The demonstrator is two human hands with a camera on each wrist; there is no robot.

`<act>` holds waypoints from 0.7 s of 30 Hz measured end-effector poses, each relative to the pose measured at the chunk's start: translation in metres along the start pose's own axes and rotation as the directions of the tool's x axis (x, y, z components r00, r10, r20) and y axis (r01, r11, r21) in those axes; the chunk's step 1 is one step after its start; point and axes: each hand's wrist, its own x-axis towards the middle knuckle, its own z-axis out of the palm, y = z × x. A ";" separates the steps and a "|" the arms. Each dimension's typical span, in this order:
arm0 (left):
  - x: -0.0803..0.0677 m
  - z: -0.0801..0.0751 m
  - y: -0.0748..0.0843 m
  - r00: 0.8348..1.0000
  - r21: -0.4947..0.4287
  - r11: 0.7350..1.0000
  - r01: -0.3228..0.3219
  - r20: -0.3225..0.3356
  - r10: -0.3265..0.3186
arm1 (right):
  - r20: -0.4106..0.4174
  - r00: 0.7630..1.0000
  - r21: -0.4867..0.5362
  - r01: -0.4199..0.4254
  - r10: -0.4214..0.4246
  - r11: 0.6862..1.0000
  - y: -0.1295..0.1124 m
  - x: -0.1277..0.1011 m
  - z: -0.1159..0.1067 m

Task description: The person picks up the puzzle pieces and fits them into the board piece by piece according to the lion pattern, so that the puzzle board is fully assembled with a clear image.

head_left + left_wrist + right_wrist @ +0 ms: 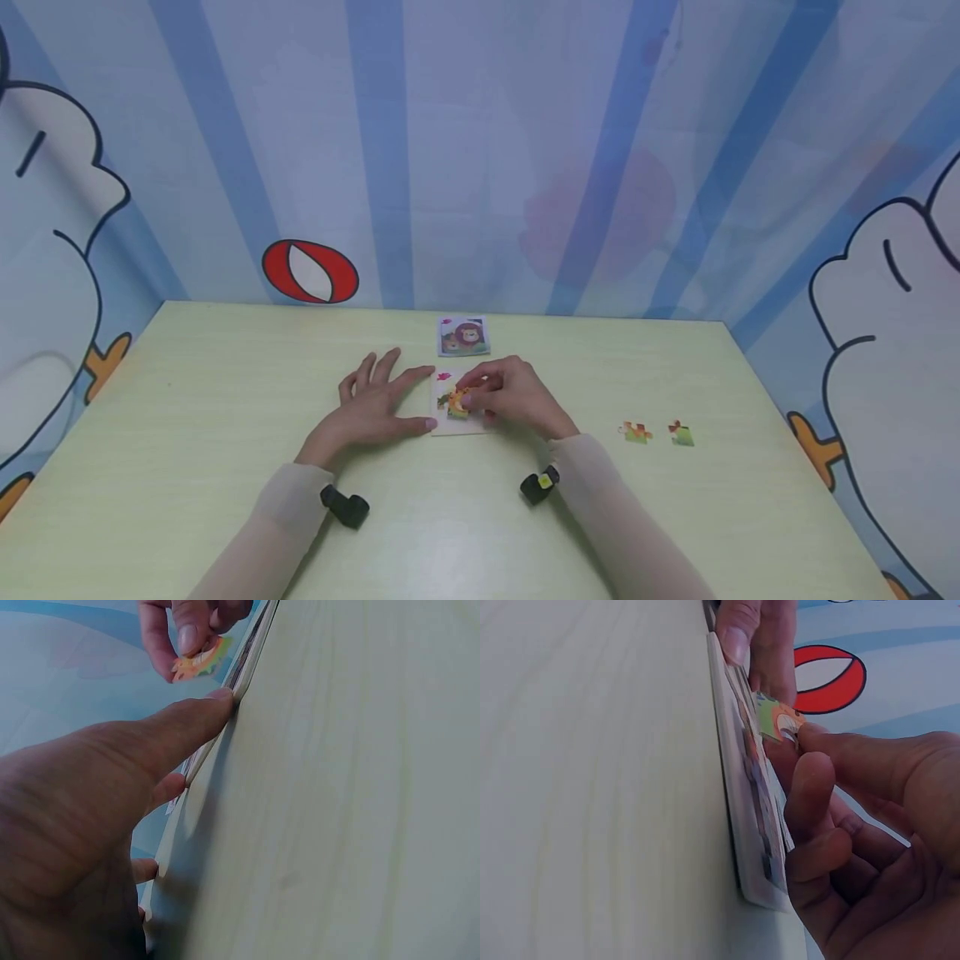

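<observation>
A white puzzle board (450,427) lies on the table, with a pink mark at its upper left corner. My left hand (378,408) is spread at its left side, fingers extended, thumb and index fingertip touching the edge. Between the thumb and fingers of my right hand (521,398) is a small orange, yellow and green jigsaw piece (457,406), pinched over the board. The left wrist view shows that piece (201,664) raised and tilted above the board's edge. Part of the board is hidden beneath my right hand.
Two loose jigsaw pieces, one orange and green (636,432) and one brown and green (682,434), lie to the right. Behind the board is a picture card (463,337) with a lion. A striped blue curtain (480,167) stands along the table's far edge.
</observation>
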 end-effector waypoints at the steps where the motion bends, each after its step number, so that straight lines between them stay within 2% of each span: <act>1: 0.000 0.000 0.000 1.000 -0.001 1.000 -0.001 -0.001 0.001 | 0.010 1.000 0.003 0.003 -0.003 1.000 -0.001 0.001 0.002; 11: 0.000 -0.001 0.002 1.000 0.008 1.000 0.000 0.004 0.000 | 0.058 0.997 -0.056 0.047 -0.044 0.997 -0.001 0.006 0.014; 14: 0.001 -0.001 0.001 1.000 0.008 1.000 0.003 0.009 -0.003 | 0.056 0.996 -0.123 0.080 -0.074 0.989 -0.002 0.006 0.015; 18: 0.000 -0.001 0.001 1.000 0.002 1.000 0.002 0.008 -0.002 | 0.039 0.991 -0.242 0.130 -0.125 0.961 -0.003 0.007 0.017; 21: 0.000 -0.001 0.000 1.000 -0.004 1.000 0.000 0.002 0.000 | 0.028 0.989 -0.293 0.147 -0.145 0.945 -0.003 0.008 0.019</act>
